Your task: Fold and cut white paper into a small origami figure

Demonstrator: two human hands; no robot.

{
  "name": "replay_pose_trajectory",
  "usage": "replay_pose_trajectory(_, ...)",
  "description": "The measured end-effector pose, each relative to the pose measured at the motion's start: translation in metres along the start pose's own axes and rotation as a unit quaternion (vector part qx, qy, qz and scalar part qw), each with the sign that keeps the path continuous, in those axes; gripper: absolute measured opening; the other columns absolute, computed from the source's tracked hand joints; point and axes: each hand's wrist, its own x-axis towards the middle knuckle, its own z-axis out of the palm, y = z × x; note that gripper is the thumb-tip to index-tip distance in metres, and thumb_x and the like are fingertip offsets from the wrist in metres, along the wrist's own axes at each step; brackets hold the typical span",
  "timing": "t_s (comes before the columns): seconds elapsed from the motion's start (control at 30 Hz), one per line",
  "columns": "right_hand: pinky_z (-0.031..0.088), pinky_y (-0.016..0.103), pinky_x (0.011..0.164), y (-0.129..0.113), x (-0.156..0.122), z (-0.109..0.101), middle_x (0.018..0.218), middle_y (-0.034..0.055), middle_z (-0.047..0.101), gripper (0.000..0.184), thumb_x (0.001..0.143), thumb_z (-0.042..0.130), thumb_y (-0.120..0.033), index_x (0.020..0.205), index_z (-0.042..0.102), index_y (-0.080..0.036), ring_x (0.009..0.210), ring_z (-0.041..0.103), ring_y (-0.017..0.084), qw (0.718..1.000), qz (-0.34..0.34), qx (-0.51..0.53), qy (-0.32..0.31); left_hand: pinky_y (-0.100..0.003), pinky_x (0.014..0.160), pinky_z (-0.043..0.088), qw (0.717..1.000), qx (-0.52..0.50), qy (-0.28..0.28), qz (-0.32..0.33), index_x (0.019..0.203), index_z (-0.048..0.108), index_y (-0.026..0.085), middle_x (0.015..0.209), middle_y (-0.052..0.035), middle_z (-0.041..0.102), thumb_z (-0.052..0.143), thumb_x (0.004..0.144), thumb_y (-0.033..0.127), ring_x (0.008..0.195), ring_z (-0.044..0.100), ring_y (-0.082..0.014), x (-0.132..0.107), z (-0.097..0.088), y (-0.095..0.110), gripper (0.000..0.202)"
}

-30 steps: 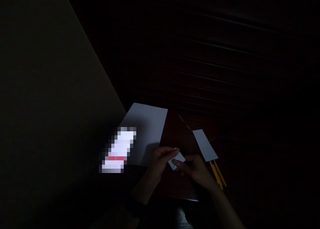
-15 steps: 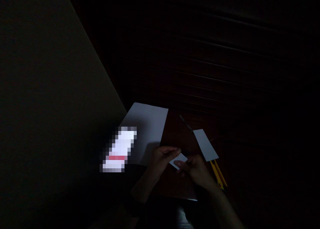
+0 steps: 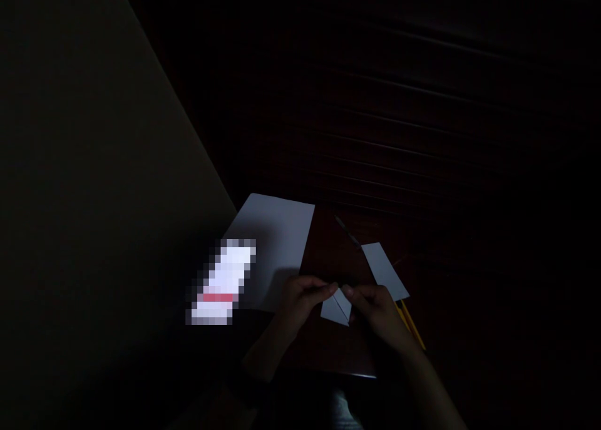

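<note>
A small folded piece of white paper (image 3: 331, 311) is pinched between both hands over the dark table. A dark line runs slantwise across it, like a slit or the edge of a fold. My left hand (image 3: 303, 298) grips its upper left corner between thumb and fingers. At the upper right corner, my right hand (image 3: 375, 305) closes thumb and finger on it; the fingertips of both hands nearly meet. A large sheet of white paper (image 3: 282, 230) lies to the left, partly behind my left hand.
A blurred-out bright phone-like screen (image 3: 228, 273) covers part of the large sheet. To the right lie a white paper strip (image 3: 385, 270), a yellow-handled tool (image 3: 413, 327) partly under it, and a thin pen-like object (image 3: 346, 231). The table's front edge (image 3: 361, 375) is close; a pale wall stands left.
The small paper has turned and opened to show a slanting line across it. My right hand has shifted up, its thumb going from the paper's face to its top corner.
</note>
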Motion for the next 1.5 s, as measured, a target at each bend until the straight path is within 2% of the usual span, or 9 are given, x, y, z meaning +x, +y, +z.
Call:
replay_pose_trajectory(0.27, 0.033, 0.02, 0.046, 0.0, -0.001, 0.002, 0.05, -0.0022, 0.051, 0.041, 0.083, 0.049, -0.043, 0.055, 0.057, -0.014, 0.049, 0.045, 0.01, 1.0, 0.016, 0.02, 0.015, -0.025, 0.06, 0.046, 1.0, -0.02, -0.02, 0.004, 0.069, 0.07, 0.014, 0.068, -0.0046, 0.07, 0.067, 0.068, 0.033, 0.065, 0.062, -0.0182, -0.001, 0.001, -0.002, 0.018)
replay_pose_trajectory(0.43, 0.041, 0.021, 0.05, 0.003, 0.001, 0.011, 0.061, -0.0006, 0.058, 0.034, 0.078, 0.055, -0.045, 0.065, 0.062, -0.014, 0.057, 0.052, 0.013, 0.998, 0.013, 0.049, 0.029, -0.025, 0.063, 0.046, 0.998, -0.013, 0.053, 0.023, 0.073, 0.071, 0.015, 0.071, -0.0054, 0.07, 0.068, 0.067, 0.033, 0.07, 0.062, -0.0189, 0.002, 0.002, -0.004, 0.019)
replay_pose_trajectory(0.63, 0.046, 0.024, 0.053, 0.01, 0.003, 0.013, 0.065, 0.0047, 0.064, 0.037, 0.078, 0.054, -0.047, 0.071, 0.065, -0.013, 0.057, 0.059, 0.016, 0.997, 0.036, 0.07, -0.007, -0.025, 0.066, 0.047, 0.997, -0.026, 0.065, 0.03, 0.076, 0.071, 0.015, 0.075, -0.0055, 0.071, 0.068, 0.068, 0.033, 0.073, 0.063, -0.0193, 0.002, 0.002, -0.003, 0.02)
replay_pose_trajectory(0.73, 0.045, 0.024, 0.053, 0.006, 0.003, 0.012, 0.07, 0.0057, 0.066, 0.037, 0.081, 0.049, -0.047, 0.082, 0.065, -0.014, 0.058, 0.06, 0.016, 0.996, 0.036, 0.076, -0.012, -0.026, 0.066, 0.047, 0.996, -0.019, 0.086, 0.028, 0.078, 0.071, 0.015, 0.076, -0.0059, 0.071, 0.068, 0.068, 0.035, 0.073, 0.064, -0.02, 0.003, 0.003, -0.005, 0.023)
replay_pose_trajectory(0.83, 0.045, 0.024, 0.056, 0.002, 0.003, 0.013, 0.078, 0.0055, 0.067, 0.034, 0.078, 0.055, -0.045, 0.093, 0.064, -0.015, 0.063, 0.061, 0.016, 0.998, 0.017, 0.063, -0.003, -0.027, 0.069, 0.048, 0.994, -0.018, 0.103, 0.031, 0.081, 0.072, 0.016, 0.081, -0.0068, 0.072, 0.068, 0.067, 0.035, 0.078, 0.064, -0.0216, 0.004, 0.005, -0.008, 0.024)
replay_pose_trajectory(1.03, 0.041, 0.023, 0.055, 0.009, 0.005, 0.011, 0.058, 0.0041, 0.064, 0.035, 0.077, 0.057, -0.044, 0.061, 0.063, -0.013, 0.057, 0.057, 0.014, 0.998, 0.015, 0.022, 0.05, -0.027, 0.068, 0.048, 0.997, -0.02, 0.073, 0.029, 0.08, 0.071, 0.016, 0.08, -0.0067, 0.071, 0.066, 0.069, 0.037, 0.076, 0.064, -0.0211, 0.003, 0.003, -0.008, 0.024)
replay_pose_trajectory(1.27, 0.037, 0.021, 0.043, 0.012, 0.001, 0.001, 0.056, 0.0051, 0.064, 0.036, 0.076, 0.057, -0.045, 0.063, 0.064, -0.012, 0.044, 0.053, 0.011, 0.995, 0.069, 0.071, -0.015, -0.026, 0.061, 0.048, 1.0, 0.019, -0.019, 0.005, 0.075, 0.07, 0.015, 0.073, -0.006, 0.071, 0.067, 0.066, 0.039, 0.069, 0.064, -0.0205, 0.001, -0.003, -0.001, 0.026)
replay_pose_trajectory(1.37, 0.038, 0.02, 0.043, 0.012, 0.0, 0.0, 0.057, 0.0057, 0.064, 0.036, 0.076, 0.057, -0.045, 0.065, 0.064, -0.012, 0.045, 0.054, 0.011, 0.995, 0.065, 0.074, -0.033, -0.026, 0.059, 0.048, 0.999, 0.03, -0.01, 0.024, 0.071, 0.07, 0.015, 0.069, -0.0058, 0.071, 0.066, 0.068, 0.039, 0.066, 0.064, -0.02, 0.002, -0.002, -0.006, 0.025)
replay_pose_trajectory(1.5, 0.039, 0.02, 0.044, 0.007, 0.003, 0.004, 0.062, 0.0028, 0.063, 0.032, 0.079, 0.053, -0.044, 0.081, 0.065, -0.014, 0.05, 0.055, 0.012, 0.997, 0.039, 0.068, -0.023, -0.025, 0.059, 0.048, 0.999, 0.028, 0.002, 0.033, 0.072, 0.071, 0.015, 0.069, -0.0061, 0.071, 0.066, 0.069, 0.037, 0.065, 0.064, -0.0197, 0.003, 0.0, -0.011, 0.024)
